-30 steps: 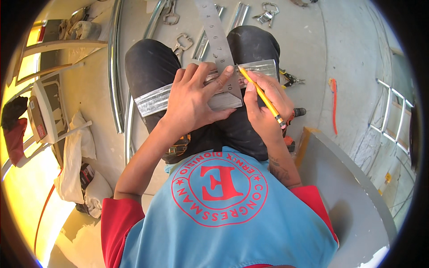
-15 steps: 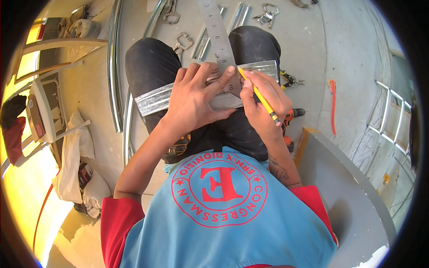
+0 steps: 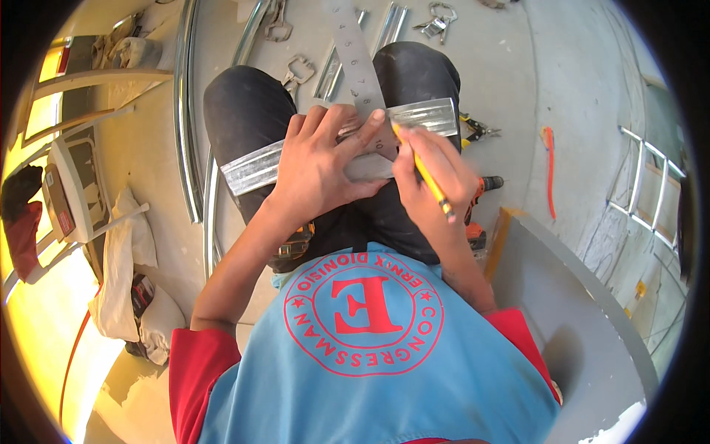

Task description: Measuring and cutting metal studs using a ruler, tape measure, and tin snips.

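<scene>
left hand clamped on metal channel and steel ruler, thumb on ruler; right hand grips yellow pencil, tip by ruler edge

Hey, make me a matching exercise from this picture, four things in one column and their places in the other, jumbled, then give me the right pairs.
Things
1. Yellow pencil
2. Flat metal ruler
3. Short metal channel
4. Orange strip

Places
A. Lying across both thighs, partly covered by the left hand
B. On the floor, off to the person's right
C. Held in the right hand
D. Crossing the channel, with the left thumb at its lower part

Right pairs: 1-C, 2-D, 3-A, 4-B
</scene>
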Demonstrator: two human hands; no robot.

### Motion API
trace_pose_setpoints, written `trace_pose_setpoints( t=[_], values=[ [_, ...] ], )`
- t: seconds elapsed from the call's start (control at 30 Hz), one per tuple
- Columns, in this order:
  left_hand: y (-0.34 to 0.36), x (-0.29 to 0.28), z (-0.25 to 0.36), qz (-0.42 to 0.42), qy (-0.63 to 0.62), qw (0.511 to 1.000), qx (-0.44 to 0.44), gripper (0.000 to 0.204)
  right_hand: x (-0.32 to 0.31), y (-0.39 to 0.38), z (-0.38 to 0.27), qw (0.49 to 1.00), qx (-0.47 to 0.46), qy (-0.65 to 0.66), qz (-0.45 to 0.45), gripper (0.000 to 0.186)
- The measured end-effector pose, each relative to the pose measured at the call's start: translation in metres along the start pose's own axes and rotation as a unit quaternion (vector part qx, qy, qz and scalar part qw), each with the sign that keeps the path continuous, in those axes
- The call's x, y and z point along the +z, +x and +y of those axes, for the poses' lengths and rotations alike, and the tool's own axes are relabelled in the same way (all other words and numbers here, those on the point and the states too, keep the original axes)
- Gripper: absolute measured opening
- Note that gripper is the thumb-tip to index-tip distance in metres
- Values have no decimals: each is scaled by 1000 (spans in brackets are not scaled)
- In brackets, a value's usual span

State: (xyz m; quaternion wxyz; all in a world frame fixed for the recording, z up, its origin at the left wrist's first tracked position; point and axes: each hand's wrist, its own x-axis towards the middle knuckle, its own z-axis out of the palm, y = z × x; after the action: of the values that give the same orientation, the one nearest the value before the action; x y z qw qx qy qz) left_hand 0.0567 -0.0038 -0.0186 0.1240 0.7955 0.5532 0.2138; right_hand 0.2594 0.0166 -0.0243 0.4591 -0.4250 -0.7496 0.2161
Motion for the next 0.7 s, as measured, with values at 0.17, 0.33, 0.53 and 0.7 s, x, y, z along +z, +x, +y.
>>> trace_pose_setpoints(
  t=[0.17,0.33,0.53,0.7],
  values=[
    [-2,0,0,-4,0,1000,10,92,-5,-10,-7,1000,8,-13,5,28],
    [0,0,-2,-6,-4,1000,1,95,1,-4,-4,1000,1,1,-3,29],
    [0,0,-3,1,1,1000,14,95,-2,-4,-1,1000,3,13,-3,31],
    [-1,1,-4,-2,-4,1000,9,94,-8,0,-6,1000,15,26,1,27]
  ],
)
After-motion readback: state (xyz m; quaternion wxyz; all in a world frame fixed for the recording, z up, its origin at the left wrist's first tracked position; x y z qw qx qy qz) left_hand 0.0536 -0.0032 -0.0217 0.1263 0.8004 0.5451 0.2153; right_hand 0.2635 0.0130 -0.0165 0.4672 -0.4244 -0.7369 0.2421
